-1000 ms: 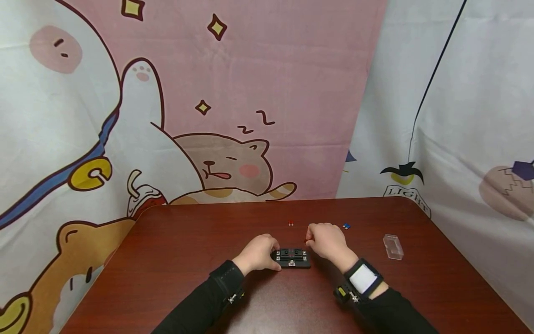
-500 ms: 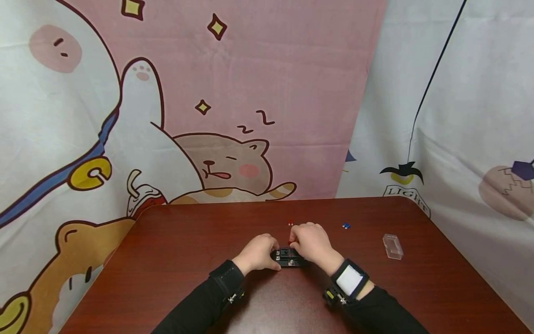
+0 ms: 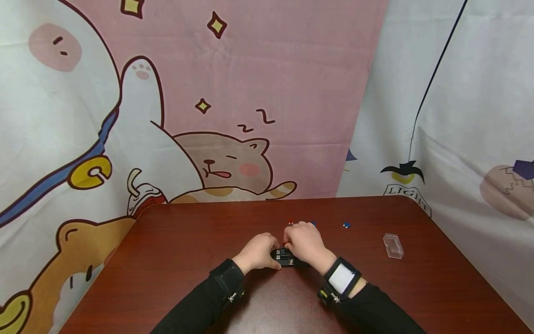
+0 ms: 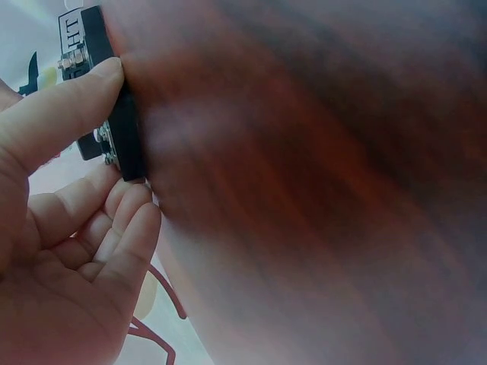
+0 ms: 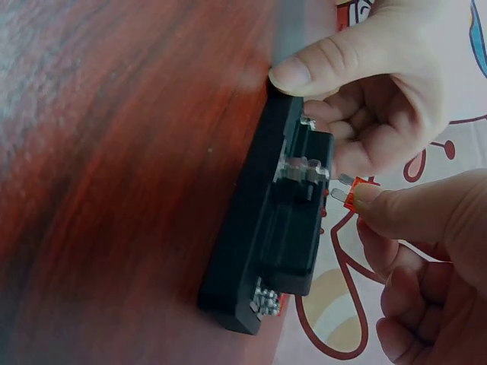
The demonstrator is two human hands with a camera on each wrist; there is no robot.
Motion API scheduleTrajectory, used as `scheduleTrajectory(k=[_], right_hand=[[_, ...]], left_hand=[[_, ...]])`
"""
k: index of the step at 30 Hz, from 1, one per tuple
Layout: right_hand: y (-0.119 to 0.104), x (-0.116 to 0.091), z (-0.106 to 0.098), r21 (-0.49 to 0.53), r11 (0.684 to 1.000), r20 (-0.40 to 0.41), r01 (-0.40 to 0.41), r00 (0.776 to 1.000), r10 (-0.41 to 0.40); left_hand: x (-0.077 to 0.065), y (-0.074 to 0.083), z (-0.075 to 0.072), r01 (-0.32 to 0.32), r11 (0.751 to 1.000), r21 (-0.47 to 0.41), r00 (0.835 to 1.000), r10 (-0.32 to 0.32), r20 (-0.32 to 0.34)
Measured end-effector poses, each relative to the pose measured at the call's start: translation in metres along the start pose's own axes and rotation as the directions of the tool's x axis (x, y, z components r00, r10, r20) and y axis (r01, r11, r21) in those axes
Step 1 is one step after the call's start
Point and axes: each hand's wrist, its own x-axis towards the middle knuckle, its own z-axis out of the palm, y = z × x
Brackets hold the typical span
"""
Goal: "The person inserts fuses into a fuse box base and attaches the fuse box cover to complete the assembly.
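Observation:
A black fuse block (image 3: 284, 258) with metal terminals lies on the table, partly covered by my right hand. My left hand (image 3: 256, 253) grips its left end, thumb on the near side, as the left wrist view confirms. Between the thumb and finger of my right hand (image 3: 306, 242) a red blade fuse (image 5: 356, 195) is pinched. In the right wrist view its two metal prongs point at the block's top face, close to it; contact cannot be made out. Small red dots line that face. The head view does not show the pinched fuse.
Behind the hands lie a red fuse (image 3: 290, 222), a blue fuse (image 3: 314, 223) partly hidden by the right hand, and another blue piece (image 3: 346, 225). A clear plastic box (image 3: 393, 246) stands on the right of the brown table (image 3: 187, 246). A printed cloth hangs behind.
My right hand has moved left from beside the fuse block to over it, bringing the red fuse along. A blue fuse behind it has come into view. The left hand stays put.

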Motion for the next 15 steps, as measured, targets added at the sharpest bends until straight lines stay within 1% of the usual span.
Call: scheduleTrajectory(k=[4, 15], right_hand=[[-0.0011, -0.0002, 0.0007, -0.017, 0.999, -0.006, 0.031, 1.0, -0.031], [-0.0007, -0.0001, 0.0055, -0.059, 0.996, -0.03, 0.071, 0.997, -0.073]], left_hand=[[-0.0003, 0.0003, -0.0005, -0.001, 1.0, -0.001, 1.0, 0.001, -0.001], [-0.0001, 0.0001, 0.0001, 0.008, 1.0, -0.012, 1.0, -0.008, 0.003]])
